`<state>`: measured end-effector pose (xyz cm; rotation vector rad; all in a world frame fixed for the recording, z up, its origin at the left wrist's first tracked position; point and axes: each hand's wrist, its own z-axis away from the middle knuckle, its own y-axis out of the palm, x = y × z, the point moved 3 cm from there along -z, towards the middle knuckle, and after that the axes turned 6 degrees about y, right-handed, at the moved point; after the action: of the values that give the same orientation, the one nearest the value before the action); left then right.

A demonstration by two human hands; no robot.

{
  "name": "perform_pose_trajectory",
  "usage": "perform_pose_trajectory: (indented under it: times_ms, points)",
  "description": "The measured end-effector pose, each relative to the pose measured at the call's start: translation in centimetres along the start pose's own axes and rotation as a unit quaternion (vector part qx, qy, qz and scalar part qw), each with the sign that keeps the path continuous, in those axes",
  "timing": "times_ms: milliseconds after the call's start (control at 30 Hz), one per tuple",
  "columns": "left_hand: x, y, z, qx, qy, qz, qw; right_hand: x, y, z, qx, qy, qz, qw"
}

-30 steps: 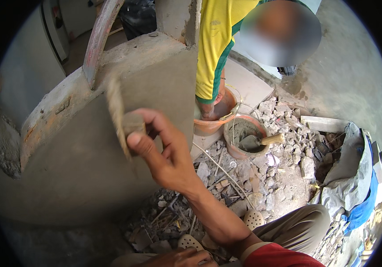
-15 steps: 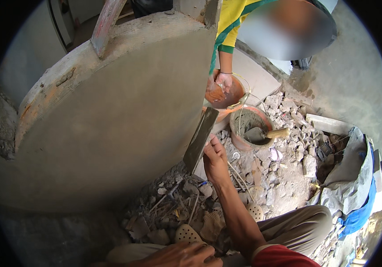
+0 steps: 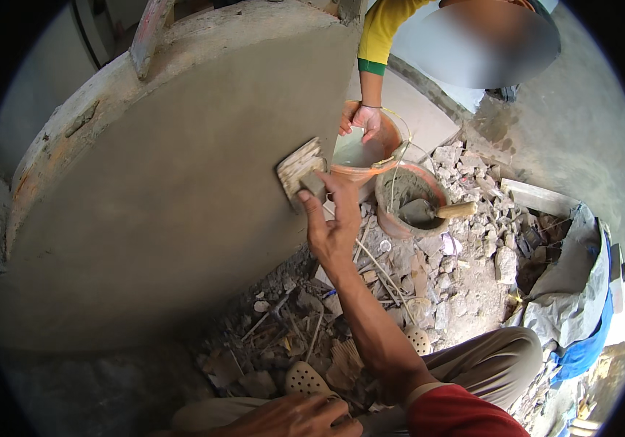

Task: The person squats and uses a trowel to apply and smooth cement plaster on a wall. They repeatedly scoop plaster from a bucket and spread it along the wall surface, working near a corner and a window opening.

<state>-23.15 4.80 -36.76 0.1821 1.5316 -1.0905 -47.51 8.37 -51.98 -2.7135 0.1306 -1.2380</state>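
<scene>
My right hand grips the handle block of a worn plastering float. The float's flat side lies against or very close to the grey plastered wall, near its right edge. Low in the picture, my left hand rests over my bent leg, its fingers loosely stretched and holding nothing I can see. Beyond the float stands an orange bucket with cloudy water, and another person's hand is over it. In front of that, a second bucket holds grey mortar and a trowel with a wooden handle.
Broken rubble covers the ground around the buckets. A grey and blue sheet lies bunched at the right beside a pale board. A slanting wooden plank leans at the wall's curved top edge. My perforated shoes stand among debris.
My right hand has swung the float left, from edge-on at the wall's end to flat at its face. The other person's hand has shifted over the water bucket. My left hand stays put.
</scene>
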Motion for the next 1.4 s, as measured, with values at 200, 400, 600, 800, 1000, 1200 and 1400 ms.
perform_pose_trajectory:
  times_ms: [200, 400, 600, 800, 1000, 1200, 1400]
  points:
    - [0.2, -0.2, -0.4, 0.011, -0.024, 0.012, 1.000, 0.6, 0.4, 5.4, 0.204, -0.040, 0.018, 0.978]
    - [-0.8, -0.2, -0.1, 0.014, -0.012, 0.005, 1.000, -3.7, 0.4, 7.2, 0.034, 0.310, -0.329, 0.891]
    - [-0.7, -0.3, -0.2, 0.007, -0.007, 0.019, 1.000, -4.5, 0.9, 2.4, -0.028, 0.402, -0.466, 0.787]
    - [-0.2, 0.0, 0.0, 0.013, 0.016, 0.020, 1.000, 5.4, 2.2, -0.1, 0.069, 0.176, -0.297, 0.936]
    - [-0.5, -0.3, -0.1, -0.008, 0.019, -0.018, 1.000, 11.4, 2.1, 1.2, 0.230, -0.043, -0.184, 0.954]
    - [-1.4, 0.2, 0.4, -0.007, 0.009, 0.005, 1.000, 4.7, -1.6, 2.4, 0.117, 0.351, -0.357, 0.858]
    - [-0.9, 0.2, 0.1, 0.003, 0.009, 0.005, 1.000, 3.0, -4.3, -4.9, 0.136, 0.159, -0.305, 0.929]
